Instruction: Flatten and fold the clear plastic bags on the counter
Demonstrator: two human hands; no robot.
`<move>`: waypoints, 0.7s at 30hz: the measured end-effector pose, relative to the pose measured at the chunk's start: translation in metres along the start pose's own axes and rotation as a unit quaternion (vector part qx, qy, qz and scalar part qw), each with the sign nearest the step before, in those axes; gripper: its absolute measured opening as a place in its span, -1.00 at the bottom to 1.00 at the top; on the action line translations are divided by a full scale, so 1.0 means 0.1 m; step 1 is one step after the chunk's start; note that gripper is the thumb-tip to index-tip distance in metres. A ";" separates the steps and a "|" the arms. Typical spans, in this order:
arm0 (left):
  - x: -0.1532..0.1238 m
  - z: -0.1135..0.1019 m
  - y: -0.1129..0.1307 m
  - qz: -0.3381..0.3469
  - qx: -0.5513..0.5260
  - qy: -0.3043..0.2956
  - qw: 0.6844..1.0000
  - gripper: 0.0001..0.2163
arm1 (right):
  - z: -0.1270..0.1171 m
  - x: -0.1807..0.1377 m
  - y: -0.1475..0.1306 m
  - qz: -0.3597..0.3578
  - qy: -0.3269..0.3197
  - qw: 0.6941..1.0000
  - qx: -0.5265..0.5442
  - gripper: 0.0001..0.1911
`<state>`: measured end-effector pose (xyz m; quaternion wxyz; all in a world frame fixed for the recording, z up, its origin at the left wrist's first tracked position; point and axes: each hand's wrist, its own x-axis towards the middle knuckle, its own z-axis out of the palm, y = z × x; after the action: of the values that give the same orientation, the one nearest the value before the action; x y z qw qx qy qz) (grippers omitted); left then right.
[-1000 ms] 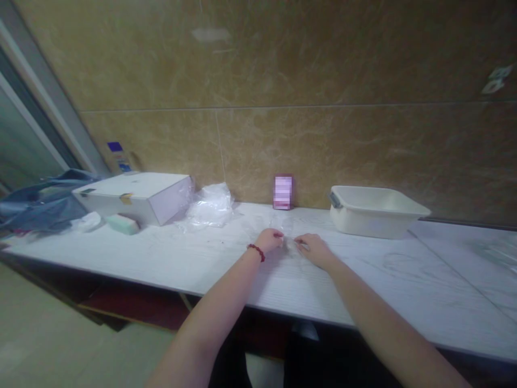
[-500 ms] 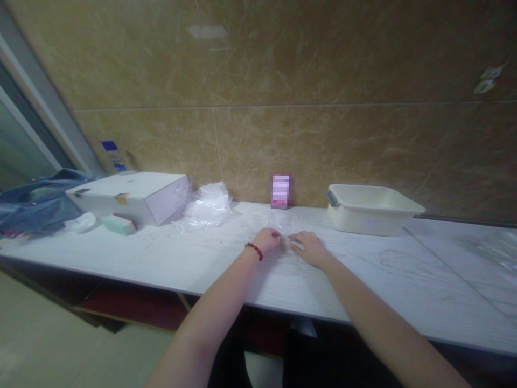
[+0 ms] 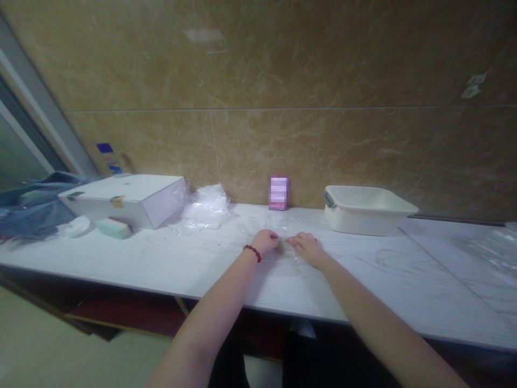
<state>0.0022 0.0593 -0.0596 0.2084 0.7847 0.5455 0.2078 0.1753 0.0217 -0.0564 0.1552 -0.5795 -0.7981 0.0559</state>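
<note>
My left hand (image 3: pixel 265 242), with a red bead bracelet at the wrist, is closed over the table with curled fingers, pinching the near part of a clear plastic bag (image 3: pixel 276 220). The bag lies thin and nearly see-through on the white tabletop, so its outline is hard to make out. Just to the right, my right hand (image 3: pixel 306 248) lies palm down with its fingers stretched out towards the left hand. A bit of clear plastic shows beneath these fingers.
Behind the hands a small purple device (image 3: pixel 278 192) with a blurred screen leans on the wall. A cream tub (image 3: pixel 365 221) stands right. Leftward are crumpled plastic bags (image 3: pixel 208 207), a white box (image 3: pixel 133 196) and a pale green sponge (image 3: pixel 114 228). More clear plastic (image 3: pixel 495 248) lies far right.
My right fingers have flattened onto the tabletop from a pinch around whitish, bunched plastic. That plastic is now barely visible between the hands. My left hand stays nearly in place.
</note>
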 end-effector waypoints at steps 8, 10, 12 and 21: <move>-0.03 -0.03 0.03 0.008 0.008 -0.003 1.000 -0.71 | 0.00 0.00 0.00 -0.007 -0.011 1.000 -0.011 -0.66; -0.04 -0.05 0.03 0.011 0.011 -0.003 1.000 -0.71 | 0.00 -0.01 0.01 -0.011 -0.013 1.000 -0.007 -0.64; -0.05 -0.07 0.02 0.012 0.016 -0.003 1.000 -0.70 | -0.01 -0.01 0.04 -0.010 -0.019 1.000 -0.004 -0.63; -0.09 -0.24 -0.07 -0.028 0.068 0.001 0.997 -0.79 | -0.03 0.05 0.13 -0.017 -0.068 0.998 0.002 -0.56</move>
<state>-0.0191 0.0558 -0.0444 0.1598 0.7811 0.5806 0.1651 0.1868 0.0306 -0.0557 0.1026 -0.5604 -0.8164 0.0940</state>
